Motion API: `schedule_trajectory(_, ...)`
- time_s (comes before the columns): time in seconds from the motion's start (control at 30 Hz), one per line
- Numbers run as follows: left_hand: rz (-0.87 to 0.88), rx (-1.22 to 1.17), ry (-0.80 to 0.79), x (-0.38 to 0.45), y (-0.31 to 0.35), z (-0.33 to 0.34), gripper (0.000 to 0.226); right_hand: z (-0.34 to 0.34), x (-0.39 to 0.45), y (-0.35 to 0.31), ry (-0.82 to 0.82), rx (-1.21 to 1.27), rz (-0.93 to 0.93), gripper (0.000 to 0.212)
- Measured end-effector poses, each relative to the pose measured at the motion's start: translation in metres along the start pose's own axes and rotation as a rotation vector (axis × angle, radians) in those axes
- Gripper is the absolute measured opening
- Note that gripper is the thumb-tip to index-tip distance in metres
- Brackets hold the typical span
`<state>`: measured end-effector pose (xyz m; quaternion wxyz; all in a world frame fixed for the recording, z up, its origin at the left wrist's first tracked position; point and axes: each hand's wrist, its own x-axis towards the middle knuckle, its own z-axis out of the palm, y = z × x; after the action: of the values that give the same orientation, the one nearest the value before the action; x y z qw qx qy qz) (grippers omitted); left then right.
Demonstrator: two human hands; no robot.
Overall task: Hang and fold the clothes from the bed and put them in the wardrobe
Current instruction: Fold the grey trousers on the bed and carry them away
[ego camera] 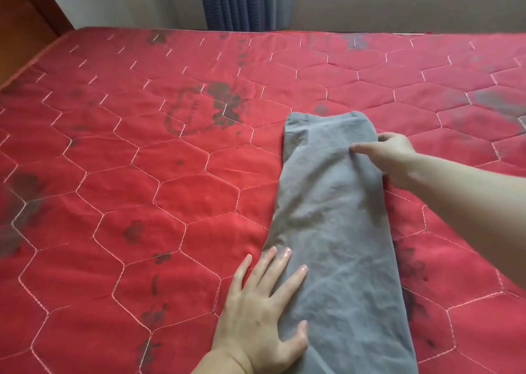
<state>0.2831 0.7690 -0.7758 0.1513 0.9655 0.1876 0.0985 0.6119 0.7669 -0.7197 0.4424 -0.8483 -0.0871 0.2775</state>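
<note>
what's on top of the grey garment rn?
Both hands. The left hand lies flat on the grey garment at its near left edge; the right hand grips its far right edge, thumb on top. Fingers partly hidden by cloth. Beneath it, the red mattress.

No text, label, brand, number or sign can be read anywhere in the view. The red quilted bed cover (170, 188) carries dark faded printed marks, perhaps a worn pattern or stains, but none of them forms letters. The folded grey garment (336, 231) lying on the bed shows no tag or print on its visible side.
</note>
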Motion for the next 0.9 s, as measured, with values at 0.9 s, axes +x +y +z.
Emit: schedule_trajectory(0.9, -0.152, 0.012, -0.025, -0.008, 0.011, -0.008, 0.063, -0.053, -0.244, 0.084, -0.269, -0.193, -0.776, 0.031)
